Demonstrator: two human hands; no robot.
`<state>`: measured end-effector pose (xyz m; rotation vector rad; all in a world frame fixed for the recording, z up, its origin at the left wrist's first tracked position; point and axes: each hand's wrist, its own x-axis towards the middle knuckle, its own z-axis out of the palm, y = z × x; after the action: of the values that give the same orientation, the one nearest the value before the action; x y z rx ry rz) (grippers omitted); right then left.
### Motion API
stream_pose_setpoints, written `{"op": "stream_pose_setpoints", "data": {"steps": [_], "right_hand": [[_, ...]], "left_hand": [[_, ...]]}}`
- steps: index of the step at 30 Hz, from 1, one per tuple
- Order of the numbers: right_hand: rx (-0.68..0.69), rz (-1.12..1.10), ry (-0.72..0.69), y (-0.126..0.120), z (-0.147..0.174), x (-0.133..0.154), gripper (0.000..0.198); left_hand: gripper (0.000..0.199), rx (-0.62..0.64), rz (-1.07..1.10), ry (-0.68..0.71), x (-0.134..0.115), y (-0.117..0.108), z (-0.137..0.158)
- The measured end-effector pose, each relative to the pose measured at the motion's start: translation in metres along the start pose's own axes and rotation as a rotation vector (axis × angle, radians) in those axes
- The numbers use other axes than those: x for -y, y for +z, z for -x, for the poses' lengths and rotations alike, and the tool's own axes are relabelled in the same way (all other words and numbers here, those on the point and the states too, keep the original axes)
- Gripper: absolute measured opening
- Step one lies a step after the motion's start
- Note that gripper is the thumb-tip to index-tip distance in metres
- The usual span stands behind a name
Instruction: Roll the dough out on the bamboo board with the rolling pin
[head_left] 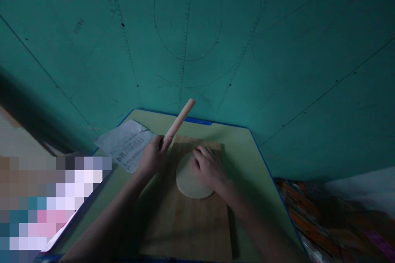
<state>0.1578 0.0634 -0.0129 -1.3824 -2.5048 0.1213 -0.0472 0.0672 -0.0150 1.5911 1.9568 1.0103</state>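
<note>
My left hand (152, 154) is closed around one end of a wooden rolling pin (180, 119). The pin is raised at a slant, its free end pointing up and away to the right. Beneath my right hand (210, 166) lies a flat, round sheet of dough (187, 178) on a wooden cutting board (191, 232). The fingers of that hand are curled together at the dough's upper right part, gripping near its edge. The fingertips and that part of the dough are partly hidden.
The board lies on a pale table (240, 144) with a blue edge. A printed plastic bag or sheet (126, 144) is at the table's far left. A green wall (277, 70) rises directly behind. Orange-brown packages (302, 209) sit at the right; the lower left is pixelated.
</note>
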Motion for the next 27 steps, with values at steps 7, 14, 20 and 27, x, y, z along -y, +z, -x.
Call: {"op": "stream_pose_setpoints", "data": {"steps": [7,14,20,27], "right_hand": [[-0.038,-0.083,0.008,0.003,-0.004,-0.007,0.028],[-0.017,-0.018,-0.004,0.004,-0.003,-0.008,0.02],[-0.018,-0.035,-0.003,-0.002,-0.007,-0.011,0.014],[-0.053,0.002,0.043,-0.002,0.006,-0.022,0.012]], "left_hand": [[0.04,-0.026,0.029,0.005,0.013,-0.004,0.001],[0.041,0.005,-0.034,-0.01,0.013,-0.008,0.0],[0.034,0.073,-0.275,-0.05,0.007,-0.02,0.013],[0.033,0.172,-0.601,-0.013,0.007,-0.03,0.043]]}}
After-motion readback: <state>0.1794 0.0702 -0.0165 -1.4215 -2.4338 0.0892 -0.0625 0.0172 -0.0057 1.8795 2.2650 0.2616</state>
